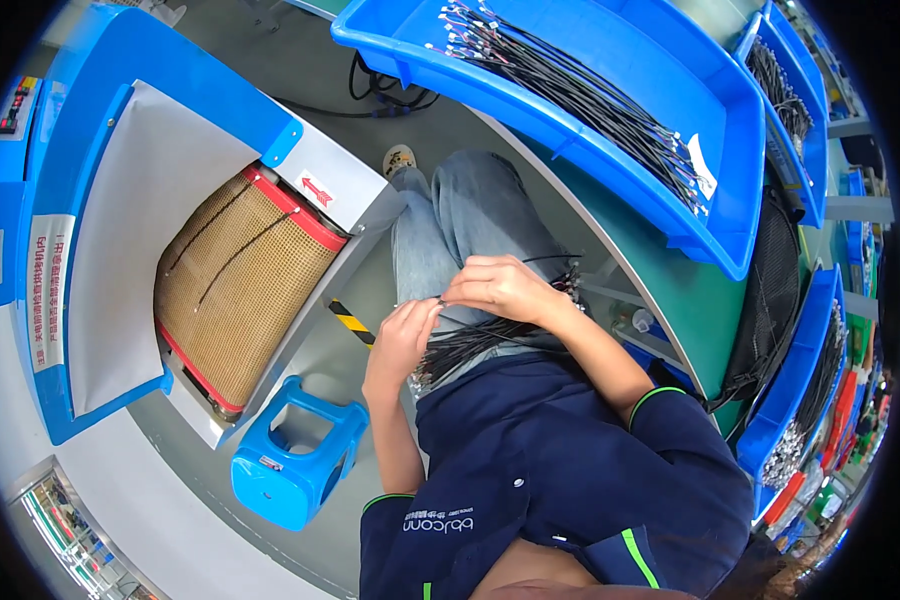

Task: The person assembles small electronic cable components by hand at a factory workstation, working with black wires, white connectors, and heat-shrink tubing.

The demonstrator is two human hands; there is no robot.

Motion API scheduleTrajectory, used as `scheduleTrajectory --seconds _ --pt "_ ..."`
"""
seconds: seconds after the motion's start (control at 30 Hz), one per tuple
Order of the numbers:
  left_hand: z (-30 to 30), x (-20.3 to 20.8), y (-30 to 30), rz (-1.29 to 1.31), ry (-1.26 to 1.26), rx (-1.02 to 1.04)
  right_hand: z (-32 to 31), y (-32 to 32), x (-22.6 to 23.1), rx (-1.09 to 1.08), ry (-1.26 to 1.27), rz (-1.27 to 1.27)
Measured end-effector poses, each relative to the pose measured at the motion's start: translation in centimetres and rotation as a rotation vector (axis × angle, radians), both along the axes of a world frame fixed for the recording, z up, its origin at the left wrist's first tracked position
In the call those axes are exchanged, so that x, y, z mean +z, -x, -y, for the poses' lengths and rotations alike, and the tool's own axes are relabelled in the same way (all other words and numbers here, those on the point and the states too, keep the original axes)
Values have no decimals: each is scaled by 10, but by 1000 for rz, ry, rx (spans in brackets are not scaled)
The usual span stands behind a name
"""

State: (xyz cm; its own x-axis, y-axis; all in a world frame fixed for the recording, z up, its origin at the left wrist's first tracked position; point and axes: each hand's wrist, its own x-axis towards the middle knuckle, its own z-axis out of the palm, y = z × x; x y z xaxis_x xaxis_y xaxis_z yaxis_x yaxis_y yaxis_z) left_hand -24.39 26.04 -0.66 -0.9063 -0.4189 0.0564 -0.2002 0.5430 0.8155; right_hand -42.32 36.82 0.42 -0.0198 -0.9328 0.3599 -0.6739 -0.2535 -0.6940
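Just above my lap, my left hand (401, 340) and my right hand (503, 288) meet fingertip to fingertip. Both are closed in a pinch on one thin black cable, whose gripped part is mostly covered by the fingers. A dark length of it seems to stick out past my right hand. Across my thighs lies a bundle of black cables (475, 343), with small connectors at its ends, directly beneath both hands.
Left stands a blue-and-white machine with a mesh conveyor belt (260, 290) carrying two black cables (240, 262). A blue stool (300, 450) is beside it. At upper right, a blue bin (660, 60) of cables sits on a green table (660, 260); a black mesh bag (770, 300) hangs nearby.
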Motion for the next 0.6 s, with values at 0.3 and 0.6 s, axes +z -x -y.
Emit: scheduleTrajectory --seconds 0.3,0.6 --pt "4 -2 1 -119 35 -9 2 -1 -3 11 34 35" --pt "-4 -6 5 -263 264 116 0 -4 -7 10 -59 141"
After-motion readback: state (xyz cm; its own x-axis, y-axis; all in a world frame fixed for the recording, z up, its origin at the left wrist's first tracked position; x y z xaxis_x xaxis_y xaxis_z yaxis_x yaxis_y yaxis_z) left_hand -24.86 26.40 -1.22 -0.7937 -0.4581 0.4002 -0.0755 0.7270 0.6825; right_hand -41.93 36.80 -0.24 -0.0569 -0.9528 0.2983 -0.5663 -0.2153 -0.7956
